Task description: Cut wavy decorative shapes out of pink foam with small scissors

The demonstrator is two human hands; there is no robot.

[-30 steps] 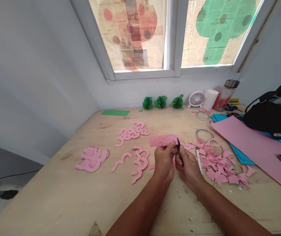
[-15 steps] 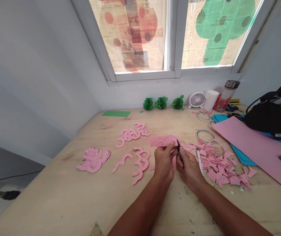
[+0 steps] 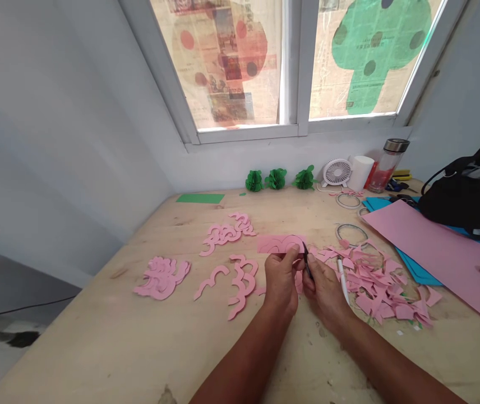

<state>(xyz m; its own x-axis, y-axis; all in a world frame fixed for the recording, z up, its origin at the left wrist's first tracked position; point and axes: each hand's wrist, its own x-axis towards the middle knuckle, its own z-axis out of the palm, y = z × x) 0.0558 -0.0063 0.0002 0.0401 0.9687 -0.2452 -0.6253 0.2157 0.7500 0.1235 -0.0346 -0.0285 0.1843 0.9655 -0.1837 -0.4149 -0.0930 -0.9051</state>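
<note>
A pink paper strip (image 3: 270, 243) with curved lines drawn on it is pinched in my left hand (image 3: 281, 278). My right hand (image 3: 323, 285) grips dark scissors (image 3: 306, 259), whose blades meet the strip's right end. Left of my hands lie wavy pink cutouts (image 3: 244, 283), with another group (image 3: 225, 233) behind and a stacked pile (image 3: 162, 278) farther left. Pink scraps (image 3: 385, 289) are heaped to the right, and a white pen (image 3: 343, 280) lies beside my right hand.
Green paper balls (image 3: 276, 178), a small fan (image 3: 336, 171) and a glass bottle (image 3: 385, 168) stand along the wall. Tape rings (image 3: 350, 225) lie front of them. At right are pink sheets (image 3: 429, 247), blue sheets (image 3: 419, 268) and a black bag (image 3: 462, 196).
The whole view has shifted slightly, so the table's contents appear a little lower. Both hands keep their holds, with the scissors still at the strip's right end.
</note>
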